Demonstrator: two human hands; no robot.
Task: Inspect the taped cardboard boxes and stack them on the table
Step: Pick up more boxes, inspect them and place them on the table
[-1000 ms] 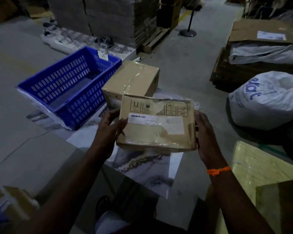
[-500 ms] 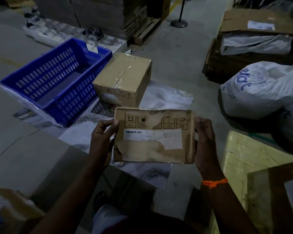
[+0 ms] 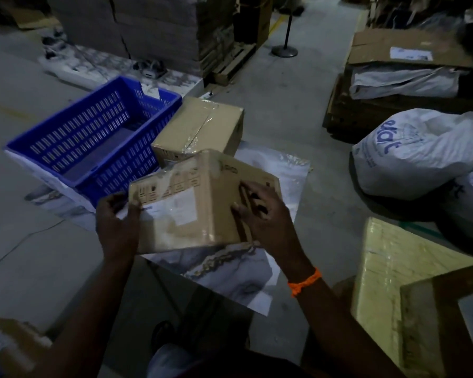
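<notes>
I hold a taped cardboard box (image 3: 191, 203) above the marble-patterned table (image 3: 281, 170), tilted so its labelled face and one side both show. My left hand (image 3: 118, 222) grips its left edge with the thumb over the white label. My right hand (image 3: 262, 214) lies on the right side face, fingers spread along it and thumb near the corner edge. A second taped cardboard box (image 3: 200, 126) rests on the table behind it, next to the blue crate.
A blue plastic crate (image 3: 93, 140) stands on the table's left part. White sacks (image 3: 421, 154) lie on the floor at right, with stacked cartons (image 3: 404, 47) behind them. A yellow wrapped package (image 3: 393, 268) sits near right. Pallet stacks (image 3: 153, 28) rise at the back.
The held box has turned from facing me flat to a tilted angle showing a side face. My right hand shifted from the box's right edge onto that side.
</notes>
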